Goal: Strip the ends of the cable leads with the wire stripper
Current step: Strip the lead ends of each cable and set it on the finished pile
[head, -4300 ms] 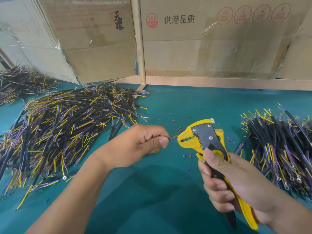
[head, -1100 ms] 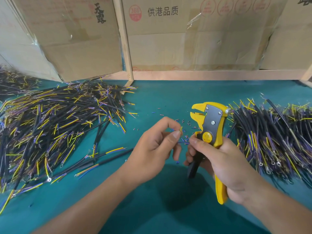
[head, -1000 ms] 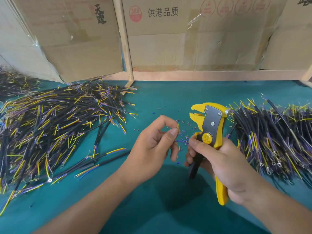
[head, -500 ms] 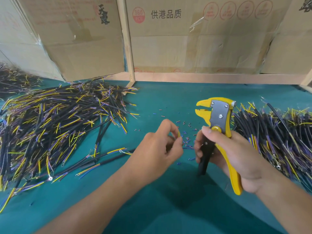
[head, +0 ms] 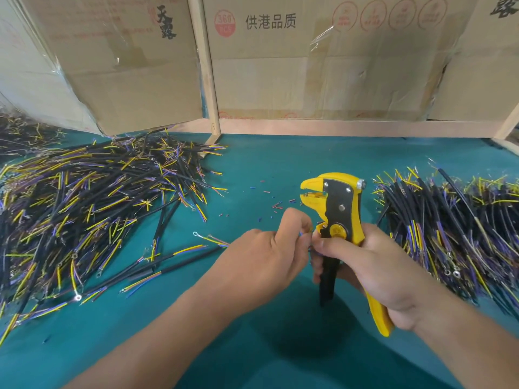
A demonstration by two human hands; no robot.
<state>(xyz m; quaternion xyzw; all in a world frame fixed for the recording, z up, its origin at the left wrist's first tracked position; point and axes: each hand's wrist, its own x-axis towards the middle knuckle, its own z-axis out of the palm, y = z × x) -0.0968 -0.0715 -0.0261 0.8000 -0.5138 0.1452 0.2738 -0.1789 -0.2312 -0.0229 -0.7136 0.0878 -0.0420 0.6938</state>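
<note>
Head view shows the yellow and black wire stripper (head: 335,209) standing nearly upright, long axis running near to far, its toothed beak parted and pointing left. The right hand (head: 376,265) wraps its smooth handles. The left hand (head: 269,256) pinches a thin lead (head: 304,234) just beside that hand's thumb; most of the lead is hidden. A black cable (head: 179,262) lies on the teal felt table (head: 280,169). Tangled heaps of cables sit left (head: 84,203) and right (head: 449,220), cardboard boxes (head: 280,66) stand far, and coloured offcuts (head: 276,204) litter the middle.
</note>
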